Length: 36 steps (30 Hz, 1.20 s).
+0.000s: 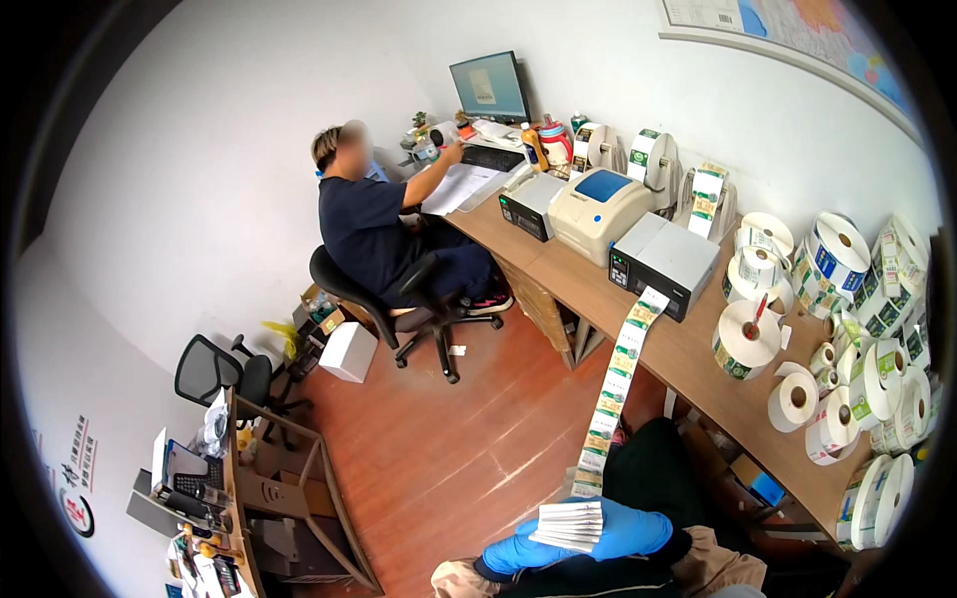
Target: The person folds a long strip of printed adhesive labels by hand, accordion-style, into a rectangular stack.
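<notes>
At the bottom of the head view my left hand (513, 552) and my right hand (636, 528), both in blue gloves, hold a zigzag-folded stack of labels (568, 525) between them. The stack's white folded edges face up. From it a long printed label strip (614, 383) rises to the front slot of a grey and black label printer (664, 260) on the desk. The strip hangs in the air over the floor, fairly straight. Most of my fingers are hidden by the stack and by one another.
The wooden desk (691, 359) runs along my right, bearing several label rolls (748, 336), a beige printer (602, 209) and another label printer (532, 205). A seated person (366, 224) reaches over papers (460, 187) at the far end. A second desk (243, 508) stands left.
</notes>
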{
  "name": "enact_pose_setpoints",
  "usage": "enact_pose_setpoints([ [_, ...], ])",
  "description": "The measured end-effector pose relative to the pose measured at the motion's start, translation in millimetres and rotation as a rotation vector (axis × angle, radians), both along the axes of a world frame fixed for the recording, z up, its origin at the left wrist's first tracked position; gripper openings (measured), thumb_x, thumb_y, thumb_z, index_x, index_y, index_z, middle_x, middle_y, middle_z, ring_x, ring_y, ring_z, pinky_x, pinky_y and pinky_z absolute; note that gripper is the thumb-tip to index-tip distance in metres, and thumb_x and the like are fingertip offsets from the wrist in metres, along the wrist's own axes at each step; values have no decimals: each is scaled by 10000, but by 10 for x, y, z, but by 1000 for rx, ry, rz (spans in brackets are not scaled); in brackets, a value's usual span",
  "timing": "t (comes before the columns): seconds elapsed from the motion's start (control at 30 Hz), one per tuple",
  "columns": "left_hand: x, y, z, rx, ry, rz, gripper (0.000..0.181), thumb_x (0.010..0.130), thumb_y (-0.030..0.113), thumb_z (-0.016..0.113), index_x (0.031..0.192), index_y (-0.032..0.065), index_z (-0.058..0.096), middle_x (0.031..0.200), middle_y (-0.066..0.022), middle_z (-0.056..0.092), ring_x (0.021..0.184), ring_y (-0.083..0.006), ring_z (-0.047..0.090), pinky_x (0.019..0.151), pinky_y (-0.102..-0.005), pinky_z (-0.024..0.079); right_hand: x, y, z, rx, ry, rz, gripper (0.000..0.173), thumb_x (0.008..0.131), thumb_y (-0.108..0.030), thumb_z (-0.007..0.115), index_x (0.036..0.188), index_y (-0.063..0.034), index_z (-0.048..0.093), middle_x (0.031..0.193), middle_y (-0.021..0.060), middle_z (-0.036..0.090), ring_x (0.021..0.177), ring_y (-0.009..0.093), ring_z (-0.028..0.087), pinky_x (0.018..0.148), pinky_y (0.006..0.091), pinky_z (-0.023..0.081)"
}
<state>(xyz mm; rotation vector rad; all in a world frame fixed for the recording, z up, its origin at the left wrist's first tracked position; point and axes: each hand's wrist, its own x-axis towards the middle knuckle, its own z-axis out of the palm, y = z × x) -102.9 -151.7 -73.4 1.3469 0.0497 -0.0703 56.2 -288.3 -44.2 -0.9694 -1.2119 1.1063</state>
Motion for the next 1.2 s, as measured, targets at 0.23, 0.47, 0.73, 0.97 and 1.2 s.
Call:
enact_pose_setpoints([
  [0.23,387,-102,-4,510,-381,38,469,882,198,724,1299,43,577,1252,-183,609,1148,-302,589,1015,-372,446,75,-212,-206,383,-531,-367,325,977,-177,551,1277,-52,543,1236,137,590,1110,282,579,988,399,455],
  [0.47,716,116,-32,418,30,-678,359,1020,259,515,1296,33,558,1049,-137,641,937,-218,583,868,-319,472,601,-794,923,395,182,-692,316,956,-353,507,776,-95,537,597,38,529,589,206,513,725,352,413],
  [0.73,1100,514,-125,534,-112,-776,321,1019,168,484,1318,55,516,1065,-109,623,989,-223,585,903,-340,465,1023,-2298,1339,821,237,-1013,306,968,-56,428,1261,33,438,861,24,381,754,143,379,1085,389,306],
  [0.97,1321,850,-236,737,58,-784,426,1025,327,503,1323,22,504,1179,-197,609,1050,-302,591,935,-364,465,1316,-3317,874,616,206,-1681,444,977,-112,442,1394,37,409,956,31,562,953,179,523,1018,343,398],
  [1.2,1555,1111,-123,971,105,-823,406,1016,318,519,1310,38,524,1073,-179,652,945,-305,616,872,-373,484,1399,-3961,251,508,340,-1934,482,984,-188,426,1430,-6,430,1069,41,622,1008,186,560,946,336,452],
])
